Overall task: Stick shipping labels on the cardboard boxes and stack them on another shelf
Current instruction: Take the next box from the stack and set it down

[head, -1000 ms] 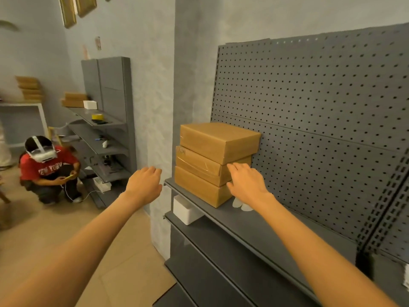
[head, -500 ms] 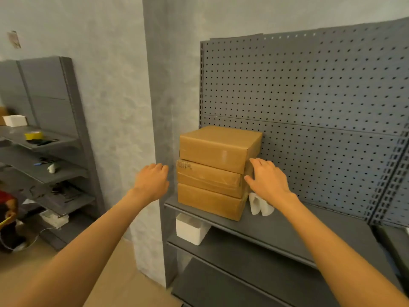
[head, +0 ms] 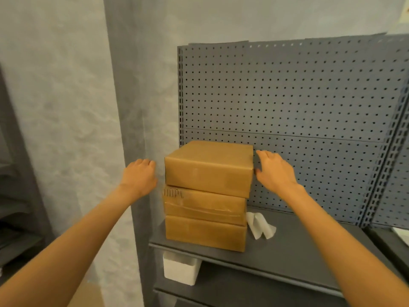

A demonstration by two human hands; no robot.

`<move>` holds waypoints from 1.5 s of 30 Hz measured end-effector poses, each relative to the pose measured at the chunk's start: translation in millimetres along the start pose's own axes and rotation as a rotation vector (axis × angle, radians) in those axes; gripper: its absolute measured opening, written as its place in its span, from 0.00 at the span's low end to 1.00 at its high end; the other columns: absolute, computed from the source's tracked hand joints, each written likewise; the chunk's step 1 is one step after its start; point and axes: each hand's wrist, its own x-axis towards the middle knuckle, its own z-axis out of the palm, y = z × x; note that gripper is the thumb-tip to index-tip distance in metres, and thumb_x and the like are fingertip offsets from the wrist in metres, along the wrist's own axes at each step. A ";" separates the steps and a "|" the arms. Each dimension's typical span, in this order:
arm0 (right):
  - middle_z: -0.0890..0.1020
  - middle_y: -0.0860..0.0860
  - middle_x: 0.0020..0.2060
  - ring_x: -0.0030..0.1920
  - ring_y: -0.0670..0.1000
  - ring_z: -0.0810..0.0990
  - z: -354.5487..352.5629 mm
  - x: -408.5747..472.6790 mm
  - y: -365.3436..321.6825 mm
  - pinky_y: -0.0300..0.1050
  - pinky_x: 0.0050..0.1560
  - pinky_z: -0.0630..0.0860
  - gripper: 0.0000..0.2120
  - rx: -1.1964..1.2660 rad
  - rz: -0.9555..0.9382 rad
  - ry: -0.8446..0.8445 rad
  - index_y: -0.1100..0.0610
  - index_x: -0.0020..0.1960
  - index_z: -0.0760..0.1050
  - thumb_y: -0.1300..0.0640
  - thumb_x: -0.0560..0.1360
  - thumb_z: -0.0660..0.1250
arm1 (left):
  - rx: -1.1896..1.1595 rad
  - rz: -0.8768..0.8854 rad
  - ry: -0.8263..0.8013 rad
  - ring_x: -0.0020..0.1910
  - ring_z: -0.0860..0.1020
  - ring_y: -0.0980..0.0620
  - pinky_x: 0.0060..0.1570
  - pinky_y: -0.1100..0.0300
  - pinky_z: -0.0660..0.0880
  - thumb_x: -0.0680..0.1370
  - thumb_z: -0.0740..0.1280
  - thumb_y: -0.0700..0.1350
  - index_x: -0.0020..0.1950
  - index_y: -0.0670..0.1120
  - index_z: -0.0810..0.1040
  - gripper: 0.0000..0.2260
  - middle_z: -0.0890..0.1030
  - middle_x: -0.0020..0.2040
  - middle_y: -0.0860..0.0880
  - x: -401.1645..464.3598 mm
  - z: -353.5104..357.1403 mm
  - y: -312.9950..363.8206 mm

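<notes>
Grey shelf (head: pixel 287 251): 3 boxes, no legible writing; left hand (head: pixel 139 177) relaxed, right hand (head: pixel 273 171) relaxed beside top box (head: pixel 208 167).

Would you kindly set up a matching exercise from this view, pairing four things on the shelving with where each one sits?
Things:
1. top cardboard box
2. white paper scrap
3. white bin
4. right hand

Places:
A. below the shelf holding the boxes
B. highest in the stack of three
C. at the top box's right side
D. lying on the shelf, right of the stack

Pairs: 1-B, 2-D, 3-A, 4-C
</notes>
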 end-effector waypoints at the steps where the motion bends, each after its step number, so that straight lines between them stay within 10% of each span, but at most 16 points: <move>1: 0.70 0.56 0.69 0.67 0.58 0.68 0.3 6.0 -1.6 0.52 0.55 0.73 0.23 0.013 0.015 -0.001 0.59 0.72 0.62 0.58 0.79 0.60 | -0.060 -0.027 0.007 0.62 0.72 0.40 0.58 0.49 0.70 0.78 0.61 0.48 0.67 0.40 0.69 0.19 0.75 0.63 0.41 9.6 -2.7 -3.4; 8: 0.73 0.58 0.66 0.62 0.59 0.74 5.7 30.9 -8.6 0.54 0.54 0.75 0.22 0.317 0.162 0.060 0.57 0.73 0.63 0.54 0.81 0.59 | -0.633 -0.202 0.029 0.65 0.72 0.41 0.61 0.49 0.69 0.78 0.64 0.50 0.70 0.41 0.69 0.23 0.74 0.67 0.42 64.5 0.2 -1.9; 13: 0.76 0.58 0.61 0.63 0.59 0.74 11.7 32.8 -18.3 0.57 0.65 0.70 0.30 0.926 0.604 -0.075 0.63 0.65 0.71 0.39 0.77 0.61 | -1.388 -0.419 -0.365 0.62 0.73 0.45 0.66 0.49 0.69 0.78 0.60 0.60 0.71 0.40 0.68 0.30 0.73 0.67 0.42 87.5 12.6 6.4; 17: 0.78 0.53 0.49 0.54 0.56 0.77 18.2 28.4 -27.2 0.54 0.56 0.76 0.31 1.224 0.814 -0.277 0.55 0.57 0.72 0.30 0.68 0.65 | -1.709 -0.517 -0.663 0.50 0.76 0.47 0.46 0.54 0.76 0.71 0.65 0.67 0.69 0.39 0.68 0.37 0.78 0.52 0.43 93.1 18.5 8.2; 28: 0.82 0.55 0.49 0.48 0.54 0.81 6.8 5.5 -49.6 0.49 0.43 0.77 0.15 1.475 0.807 -0.188 0.56 0.55 0.76 0.46 0.74 0.68 | -1.793 -0.379 -0.742 0.44 0.78 0.46 0.43 0.53 0.75 0.75 0.69 0.48 0.48 0.44 0.76 0.08 0.80 0.47 0.43 79.8 -2.3 21.4; 37: 0.80 0.47 0.51 0.49 0.48 0.78 -11.5 -24.8 -64.9 0.45 0.48 0.73 0.09 1.329 0.703 0.080 0.46 0.55 0.73 0.45 0.78 0.60 | -1.940 -0.207 -0.584 0.48 0.79 0.50 0.40 0.56 0.74 0.75 0.68 0.51 0.66 0.50 0.71 0.20 0.81 0.53 0.49 68.8 -6.5 29.9; 45: 0.77 0.41 0.62 0.61 0.45 0.77 -27.0 -80.1 -48.7 0.51 0.67 0.69 0.34 1.234 0.609 0.177 0.44 0.71 0.66 0.31 0.69 0.63 | -1.956 0.032 -0.451 0.52 0.79 0.54 0.44 0.58 0.74 0.74 0.68 0.54 0.71 0.57 0.65 0.26 0.79 0.58 0.54 45.1 -13.5 63.9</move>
